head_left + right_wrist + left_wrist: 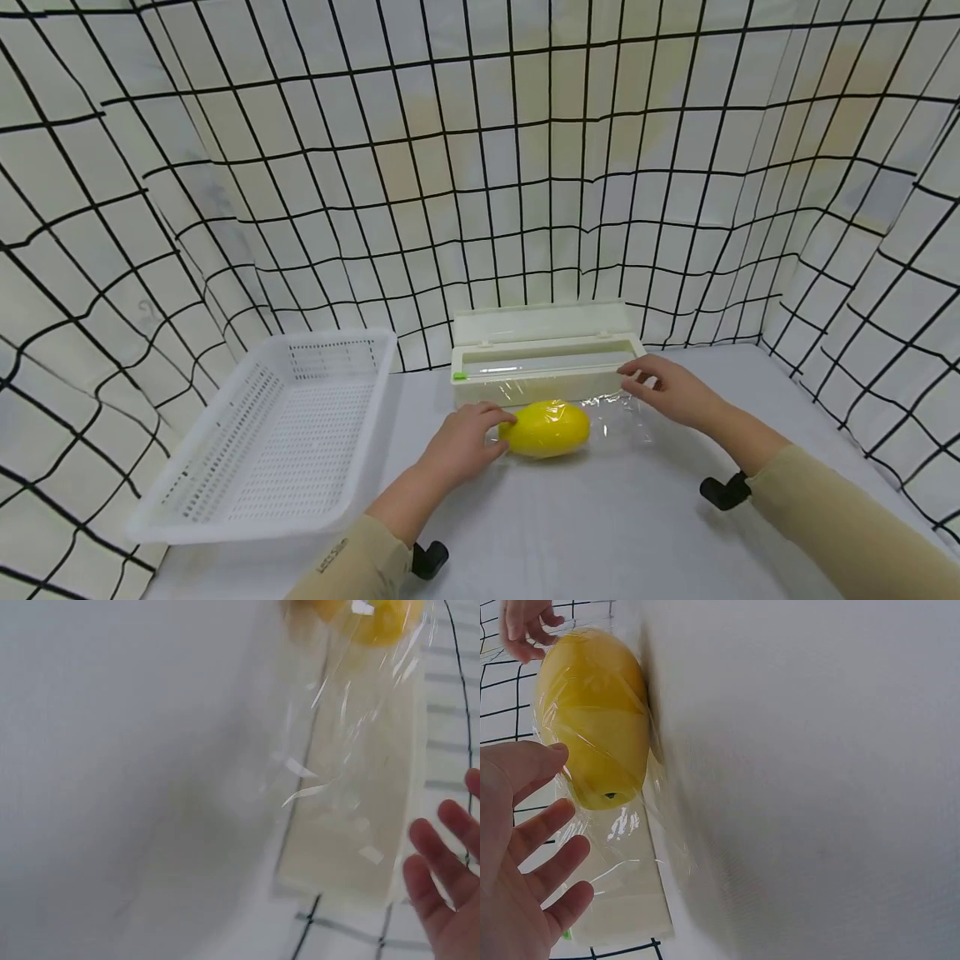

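A smooth yellow oval fruit (551, 428), with a small dark stem end in the left wrist view, lies on the table under clear plastic wrap (618, 421). The wrap runs from a cream dispenser box (540, 390) behind it, whose lid (543, 323) stands raised; a roll shows inside. At the fruit's left end is my left hand (465, 442). Its thumb (540, 761) is right at the wrapped fruit, the other fingers spread apart. My right hand (675, 392) is by the box's front right corner, fingers loosely bent and separate in the right wrist view.
A white perforated plastic basket (367, 433) stands on the left of the white table (585, 533). Black grid netting (525, 179) over pale cloth encloses the back and sides. A small green piece (460, 377) sits at the box's left front edge.
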Motion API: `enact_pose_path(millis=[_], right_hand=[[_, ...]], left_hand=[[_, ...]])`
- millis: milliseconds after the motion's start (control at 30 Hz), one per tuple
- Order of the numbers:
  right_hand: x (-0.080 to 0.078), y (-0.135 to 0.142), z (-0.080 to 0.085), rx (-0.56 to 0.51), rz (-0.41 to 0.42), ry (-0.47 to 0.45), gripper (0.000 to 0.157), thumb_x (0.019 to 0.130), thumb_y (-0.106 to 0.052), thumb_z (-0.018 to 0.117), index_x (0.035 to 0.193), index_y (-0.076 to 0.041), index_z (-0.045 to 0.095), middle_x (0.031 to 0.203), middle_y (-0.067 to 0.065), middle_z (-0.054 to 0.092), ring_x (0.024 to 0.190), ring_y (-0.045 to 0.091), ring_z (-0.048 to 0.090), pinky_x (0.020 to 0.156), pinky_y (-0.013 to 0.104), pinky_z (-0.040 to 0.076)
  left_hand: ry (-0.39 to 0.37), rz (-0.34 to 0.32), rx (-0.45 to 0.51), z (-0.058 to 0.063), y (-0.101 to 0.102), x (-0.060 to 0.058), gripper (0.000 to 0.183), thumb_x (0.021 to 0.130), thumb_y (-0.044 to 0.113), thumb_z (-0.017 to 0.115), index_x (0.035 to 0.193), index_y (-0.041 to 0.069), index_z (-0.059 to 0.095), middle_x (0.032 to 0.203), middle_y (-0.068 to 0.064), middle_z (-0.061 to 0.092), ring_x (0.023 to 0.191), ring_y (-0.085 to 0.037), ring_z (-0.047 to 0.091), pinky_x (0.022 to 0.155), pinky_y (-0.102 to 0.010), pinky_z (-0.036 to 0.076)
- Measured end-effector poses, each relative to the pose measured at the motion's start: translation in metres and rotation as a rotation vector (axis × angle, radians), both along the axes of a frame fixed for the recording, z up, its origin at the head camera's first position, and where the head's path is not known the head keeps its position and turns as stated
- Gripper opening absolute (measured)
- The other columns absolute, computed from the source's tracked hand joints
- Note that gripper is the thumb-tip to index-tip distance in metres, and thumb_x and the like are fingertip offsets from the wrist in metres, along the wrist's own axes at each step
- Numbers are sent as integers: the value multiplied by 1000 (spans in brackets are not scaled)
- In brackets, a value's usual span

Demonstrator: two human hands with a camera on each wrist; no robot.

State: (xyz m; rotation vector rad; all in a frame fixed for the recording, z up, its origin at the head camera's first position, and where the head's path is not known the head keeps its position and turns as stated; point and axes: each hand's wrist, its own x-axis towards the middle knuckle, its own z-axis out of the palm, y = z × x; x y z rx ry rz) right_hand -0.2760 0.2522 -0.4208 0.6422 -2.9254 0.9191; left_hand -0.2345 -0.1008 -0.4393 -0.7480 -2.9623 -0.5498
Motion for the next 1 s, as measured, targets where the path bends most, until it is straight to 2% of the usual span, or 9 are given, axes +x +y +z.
enact_pose_path(millis=[167, 233, 300, 467, 800, 1000], right_hand=[[16, -34, 6, 195, 241, 232, 51, 88, -46, 73, 131, -21, 63, 131, 0, 59, 118, 26, 56, 98, 50, 48], [19, -46, 4, 277, 321, 286, 59, 84, -50, 75, 136, -25, 59, 135, 0, 57, 123, 25, 53, 103, 50, 45], [19, -54, -1, 347, 361, 320, 66, 82, -52, 77, 140, -27, 56, 138, -1, 55, 125, 24, 51, 105, 48, 43], [14, -62, -13, 434, 371, 326, 75, 79, -51, 80, 144, -27, 51, 139, -1, 54, 128, 23, 49, 107, 49, 40], [8, -69, -23, 446, 330, 318, 82, 76, -47, 84, 144, -21, 48, 137, 2, 54, 123, 24, 52, 104, 46, 44], [3, -75, -22, 384, 293, 277, 78, 77, -41, 84, 142, -16, 50, 136, 1, 54, 120, 22, 54, 105, 43, 44]], left_hand=[[-11, 10, 16, -1, -1, -2, 35, 91, 27, 71, 126, 23, 67, 130, 0, 58, 120, -24, 53, 102, -46, 44], [-15, 15, 20, -2, -1, -3, 36, 90, 27, 72, 126, 23, 67, 130, -1, 56, 119, -24, 52, 102, -44, 44], [-17, 12, 22, -2, 0, -4, 38, 89, 27, 73, 126, 23, 67, 129, -1, 55, 118, -23, 51, 102, -42, 45], [-24, -4, 5, -3, 0, -7, 45, 87, 28, 76, 130, 23, 65, 130, 0, 56, 121, -23, 50, 104, -43, 43], [-87, -17, -41, -9, 4, -16, 65, 83, 33, 81, 140, 25, 53, 140, 3, 51, 130, -21, 46, 111, -44, 36], [-87, -20, -39, -10, 8, -20, 73, 81, 35, 83, 144, 24, 49, 144, 2, 48, 134, -22, 43, 113, -47, 34]])
